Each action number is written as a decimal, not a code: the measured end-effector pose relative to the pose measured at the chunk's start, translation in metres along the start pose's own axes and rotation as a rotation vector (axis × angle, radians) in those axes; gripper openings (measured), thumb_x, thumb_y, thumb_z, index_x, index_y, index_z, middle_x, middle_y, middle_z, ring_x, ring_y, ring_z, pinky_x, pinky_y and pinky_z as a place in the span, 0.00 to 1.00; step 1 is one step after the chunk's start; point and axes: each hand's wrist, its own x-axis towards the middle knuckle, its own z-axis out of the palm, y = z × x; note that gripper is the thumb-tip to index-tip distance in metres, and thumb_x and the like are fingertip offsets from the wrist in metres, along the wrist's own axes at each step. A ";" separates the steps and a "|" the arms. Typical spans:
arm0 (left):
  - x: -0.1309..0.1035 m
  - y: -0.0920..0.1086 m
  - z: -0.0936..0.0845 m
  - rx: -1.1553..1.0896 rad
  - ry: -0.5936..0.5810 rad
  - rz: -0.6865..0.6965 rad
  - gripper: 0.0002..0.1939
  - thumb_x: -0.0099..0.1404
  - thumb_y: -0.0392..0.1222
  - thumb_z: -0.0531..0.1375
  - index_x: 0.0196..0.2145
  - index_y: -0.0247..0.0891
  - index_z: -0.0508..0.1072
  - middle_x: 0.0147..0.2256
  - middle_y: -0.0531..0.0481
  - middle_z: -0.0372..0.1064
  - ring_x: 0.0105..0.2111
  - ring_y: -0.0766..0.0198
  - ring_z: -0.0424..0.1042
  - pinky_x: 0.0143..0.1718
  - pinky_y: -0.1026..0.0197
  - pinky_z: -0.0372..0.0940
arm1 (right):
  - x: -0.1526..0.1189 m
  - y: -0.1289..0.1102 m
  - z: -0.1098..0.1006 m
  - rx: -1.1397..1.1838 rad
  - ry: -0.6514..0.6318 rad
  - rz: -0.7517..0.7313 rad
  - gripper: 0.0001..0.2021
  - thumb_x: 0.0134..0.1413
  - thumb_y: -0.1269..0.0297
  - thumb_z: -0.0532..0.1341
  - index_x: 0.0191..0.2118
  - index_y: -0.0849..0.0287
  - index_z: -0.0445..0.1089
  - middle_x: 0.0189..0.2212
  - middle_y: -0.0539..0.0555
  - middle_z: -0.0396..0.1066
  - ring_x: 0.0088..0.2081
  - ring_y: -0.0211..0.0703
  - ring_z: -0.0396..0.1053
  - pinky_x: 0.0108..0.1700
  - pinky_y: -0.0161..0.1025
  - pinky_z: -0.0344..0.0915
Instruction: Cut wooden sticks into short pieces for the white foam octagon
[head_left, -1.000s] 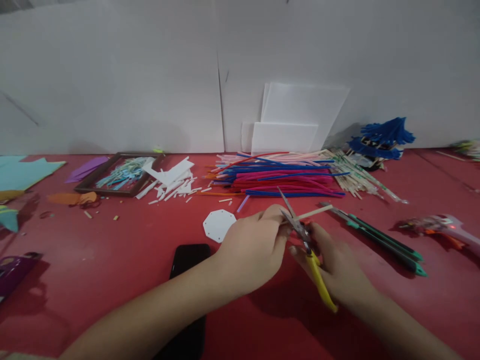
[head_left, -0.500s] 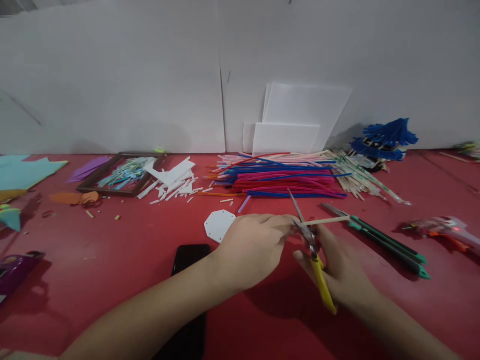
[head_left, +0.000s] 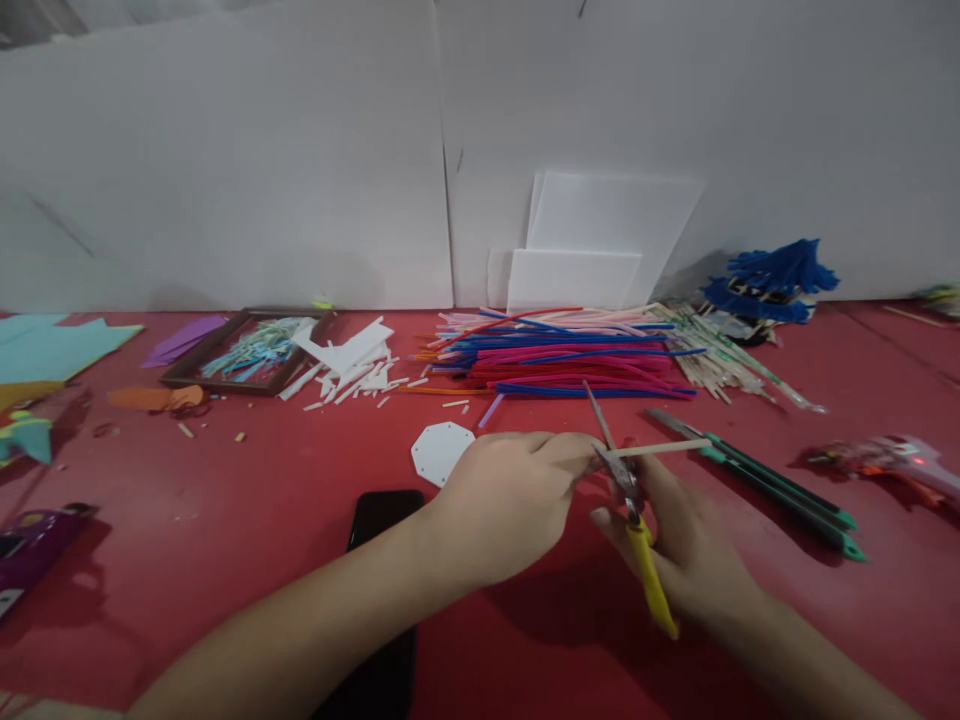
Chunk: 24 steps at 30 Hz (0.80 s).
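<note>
In the head view, the left hand's [head_left: 517, 505] fingers are clamped on the stick [head_left: 671, 447], which lies between the open blades of the scissors [head_left: 626, 480]. The right hand [head_left: 686, 540] grips the scissors, its thumb and fingers apart around the handle, near the cutters [head_left: 780, 490].

No readable text, label, brand, number or sign appears on any object in the frame, from the green-and-black cutters [head_left: 784, 493] lying at center right of the tabletop [head_left: 225, 560] to the purple device [head_left: 37, 545] at the lower left edge.
</note>
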 end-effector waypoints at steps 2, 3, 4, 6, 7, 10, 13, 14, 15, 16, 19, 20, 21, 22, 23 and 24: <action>0.000 0.000 -0.002 0.007 0.008 -0.008 0.18 0.62 0.26 0.51 0.44 0.38 0.74 0.40 0.49 0.79 0.38 0.58 0.79 0.39 0.58 0.73 | 0.001 -0.004 -0.001 0.006 -0.004 0.017 0.13 0.55 0.50 0.55 0.30 0.52 0.56 0.18 0.47 0.66 0.18 0.40 0.64 0.21 0.36 0.59; 0.000 0.000 -0.002 0.007 0.018 -0.009 0.19 0.61 0.25 0.51 0.44 0.38 0.74 0.39 0.49 0.79 0.37 0.58 0.79 0.37 0.59 0.72 | 0.001 -0.006 -0.002 0.011 -0.011 0.027 0.13 0.55 0.49 0.55 0.29 0.52 0.56 0.17 0.47 0.65 0.17 0.40 0.63 0.20 0.35 0.58; 0.000 0.001 -0.003 0.007 0.030 -0.008 0.19 0.61 0.25 0.51 0.44 0.37 0.74 0.38 0.49 0.79 0.37 0.57 0.79 0.35 0.59 0.72 | 0.001 -0.008 -0.002 0.017 -0.017 0.037 0.14 0.55 0.49 0.55 0.29 0.52 0.56 0.16 0.46 0.64 0.16 0.39 0.63 0.19 0.35 0.57; 0.000 0.001 -0.004 0.006 0.057 -0.008 0.20 0.60 0.25 0.51 0.45 0.37 0.74 0.36 0.49 0.79 0.36 0.57 0.79 0.33 0.59 0.72 | 0.001 -0.011 -0.004 0.021 -0.019 0.051 0.16 0.55 0.47 0.56 0.27 0.52 0.56 0.14 0.46 0.62 0.15 0.39 0.61 0.18 0.35 0.55; 0.000 0.001 -0.004 0.005 0.070 -0.008 0.20 0.61 0.25 0.51 0.46 0.37 0.74 0.36 0.49 0.78 0.35 0.57 0.79 0.33 0.59 0.71 | 0.001 -0.012 -0.004 0.021 -0.018 0.056 0.16 0.55 0.46 0.56 0.26 0.52 0.56 0.14 0.45 0.61 0.14 0.38 0.60 0.17 0.35 0.54; -0.001 0.002 -0.002 -0.004 0.120 -0.015 0.16 0.64 0.28 0.51 0.44 0.36 0.74 0.35 0.49 0.78 0.34 0.57 0.78 0.32 0.58 0.71 | 0.001 -0.013 -0.005 0.031 -0.027 0.083 0.18 0.54 0.45 0.56 0.26 0.52 0.57 0.13 0.45 0.60 0.14 0.38 0.58 0.17 0.35 0.54; -0.001 0.002 0.001 -0.027 0.180 -0.029 0.12 0.67 0.32 0.51 0.41 0.35 0.73 0.33 0.47 0.78 0.32 0.57 0.78 0.32 0.58 0.70 | 0.002 -0.013 -0.005 0.065 -0.059 0.120 0.18 0.53 0.43 0.56 0.26 0.53 0.58 0.14 0.45 0.61 0.15 0.38 0.58 0.18 0.35 0.55; -0.001 0.001 0.002 -0.037 0.197 -0.036 0.11 0.67 0.32 0.51 0.40 0.35 0.73 0.34 0.47 0.78 0.32 0.57 0.78 0.32 0.58 0.70 | 0.002 -0.014 -0.004 0.081 -0.071 0.134 0.19 0.52 0.43 0.56 0.27 0.53 0.58 0.15 0.46 0.61 0.16 0.38 0.59 0.19 0.35 0.55; -0.001 0.001 0.004 -0.047 0.211 -0.042 0.11 0.68 0.32 0.51 0.40 0.35 0.72 0.34 0.47 0.78 0.33 0.58 0.77 0.33 0.59 0.70 | 0.002 -0.015 -0.004 0.098 -0.083 0.150 0.19 0.52 0.42 0.57 0.27 0.53 0.59 0.16 0.46 0.62 0.17 0.38 0.59 0.19 0.36 0.56; 0.000 0.000 0.005 -0.053 0.221 -0.046 0.10 0.68 0.32 0.51 0.40 0.35 0.72 0.35 0.47 0.78 0.34 0.58 0.77 0.34 0.59 0.70 | 0.003 -0.015 -0.003 0.114 -0.093 0.167 0.19 0.52 0.42 0.56 0.27 0.53 0.59 0.17 0.46 0.63 0.18 0.38 0.59 0.19 0.36 0.56; 0.000 -0.001 0.006 -0.021 0.229 -0.037 0.09 0.66 0.31 0.52 0.40 0.35 0.71 0.34 0.47 0.77 0.33 0.58 0.77 0.34 0.60 0.69 | 0.003 -0.017 -0.001 0.139 -0.115 0.201 0.18 0.53 0.42 0.57 0.29 0.53 0.59 0.19 0.47 0.65 0.20 0.39 0.60 0.20 0.36 0.58; 0.000 -0.001 0.007 0.006 0.222 -0.021 0.09 0.66 0.30 0.52 0.39 0.35 0.71 0.33 0.47 0.77 0.33 0.58 0.77 0.33 0.60 0.69 | 0.003 -0.017 -0.001 0.136 -0.113 0.198 0.18 0.53 0.43 0.57 0.29 0.53 0.59 0.20 0.47 0.65 0.20 0.39 0.60 0.20 0.36 0.58; 0.000 -0.001 0.007 0.033 0.214 -0.004 0.09 0.65 0.29 0.52 0.38 0.35 0.71 0.33 0.47 0.76 0.32 0.58 0.77 0.33 0.60 0.69 | 0.003 -0.017 -0.001 0.129 -0.106 0.187 0.18 0.53 0.43 0.57 0.29 0.53 0.58 0.20 0.48 0.66 0.20 0.39 0.61 0.21 0.36 0.58; -0.001 -0.001 0.007 0.053 0.205 0.011 0.10 0.63 0.28 0.52 0.38 0.34 0.71 0.33 0.46 0.76 0.32 0.58 0.77 0.34 0.60 0.70 | 0.003 -0.017 -0.001 0.118 -0.094 0.173 0.18 0.52 0.43 0.57 0.29 0.53 0.58 0.20 0.48 0.66 0.20 0.39 0.61 0.21 0.36 0.58; -0.001 -0.001 0.007 0.062 0.191 0.021 0.11 0.62 0.27 0.52 0.39 0.34 0.71 0.33 0.46 0.76 0.33 0.57 0.77 0.34 0.59 0.70 | 0.003 -0.016 -0.001 0.101 -0.081 0.157 0.18 0.52 0.43 0.57 0.29 0.52 0.57 0.20 0.48 0.66 0.20 0.39 0.61 0.21 0.36 0.59; -0.001 -0.001 0.006 0.062 0.173 0.023 0.12 0.61 0.27 0.52 0.39 0.34 0.71 0.34 0.46 0.77 0.33 0.57 0.77 0.35 0.59 0.70 | 0.003 -0.016 -0.001 0.082 -0.065 0.141 0.18 0.53 0.43 0.57 0.29 0.52 0.56 0.20 0.48 0.66 0.20 0.39 0.61 0.21 0.36 0.59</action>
